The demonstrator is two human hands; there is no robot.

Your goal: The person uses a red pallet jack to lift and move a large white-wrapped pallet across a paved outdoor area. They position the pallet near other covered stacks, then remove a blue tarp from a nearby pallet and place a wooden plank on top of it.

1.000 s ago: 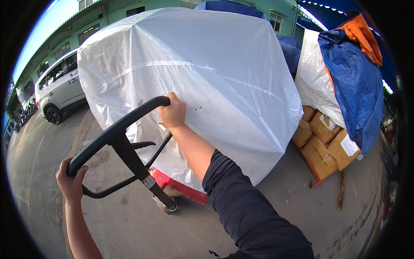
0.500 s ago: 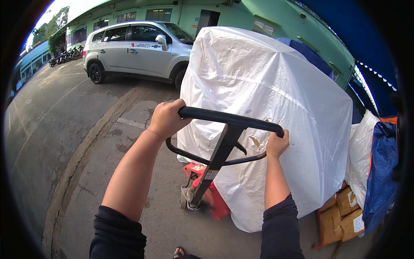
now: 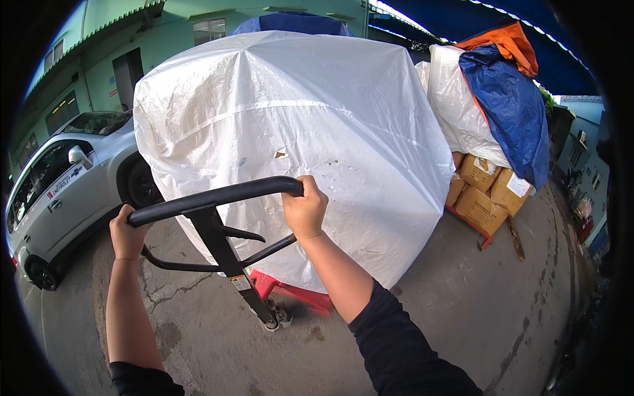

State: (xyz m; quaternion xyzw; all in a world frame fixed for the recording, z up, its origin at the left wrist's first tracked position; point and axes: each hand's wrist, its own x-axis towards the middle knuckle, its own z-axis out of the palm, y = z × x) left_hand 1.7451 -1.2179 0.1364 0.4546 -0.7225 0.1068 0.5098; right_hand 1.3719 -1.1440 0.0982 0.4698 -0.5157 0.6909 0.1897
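Both hands are gripping the black loop handle (image 3: 218,196) of a pallet jack. The left hand (image 3: 127,232) is wrapping its fingers closed around the handle's left end, at about nine o'clock from the centre of the view. The right hand (image 3: 304,211) is clamping its fingers shut over the right end of the top bar, close to the centre. The handle is a rounded black tube bent into a wide loop, with a thin lever sticking out inside it. It is sitting on a black shaft (image 3: 228,257) that is slanting down toward six o'clock to a small steering wheel (image 3: 276,320) resting on the cracked concrete floor (image 3: 515,317).

The red body of the jack (image 3: 290,295) is showing just past the wheel and is running under a big load covered by a white woven tarp (image 3: 290,138), which is filling the view from ten to one o'clock. The tarp is creased and is hanging almost to the ground.

At nine o'clock a silver car (image 3: 59,198) is standing close beside the load. At two o'clock a second stack is sitting well apart from the hands: brown cardboard boxes (image 3: 485,191) under white, blue and orange covers (image 3: 508,112). A green building (image 3: 185,46) is rising behind.
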